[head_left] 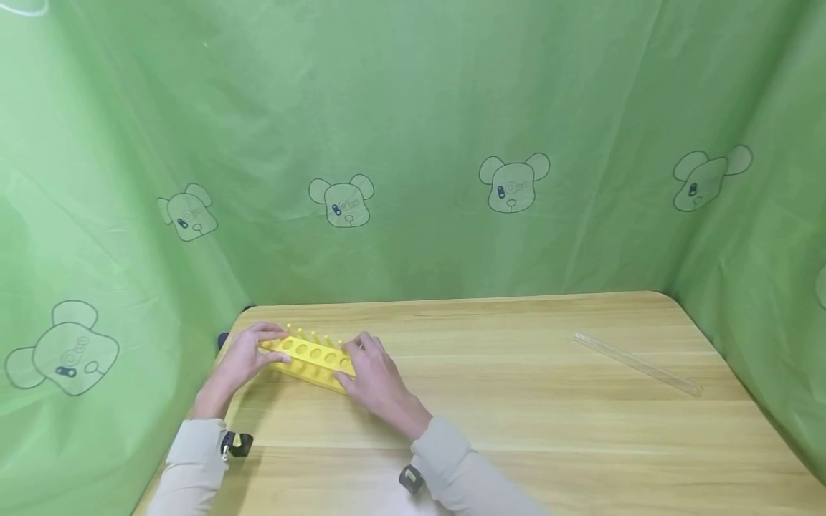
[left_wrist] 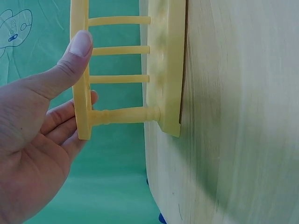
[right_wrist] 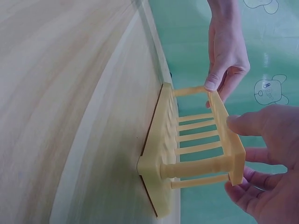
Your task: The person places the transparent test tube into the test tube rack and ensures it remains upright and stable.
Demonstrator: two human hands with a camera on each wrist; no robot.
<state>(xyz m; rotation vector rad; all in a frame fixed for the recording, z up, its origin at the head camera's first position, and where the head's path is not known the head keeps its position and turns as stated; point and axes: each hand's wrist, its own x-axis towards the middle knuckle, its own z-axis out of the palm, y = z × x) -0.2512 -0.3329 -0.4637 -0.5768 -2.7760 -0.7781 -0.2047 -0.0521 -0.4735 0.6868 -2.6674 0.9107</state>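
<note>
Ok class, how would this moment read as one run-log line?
left hand: grips one end of yellow rack | right hand: grips other end | long clear object: on table, untouched

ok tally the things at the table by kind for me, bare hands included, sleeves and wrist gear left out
Test tube rack, yellow: 1
Clear tube: 1
Hands: 2 (left hand and right hand, both on the rack)
Total: 4

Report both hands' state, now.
Left hand: closed, holding one end of the yellow rack between thumb and fingers.
Right hand: closed, holding the rack's other end likewise.
</note>
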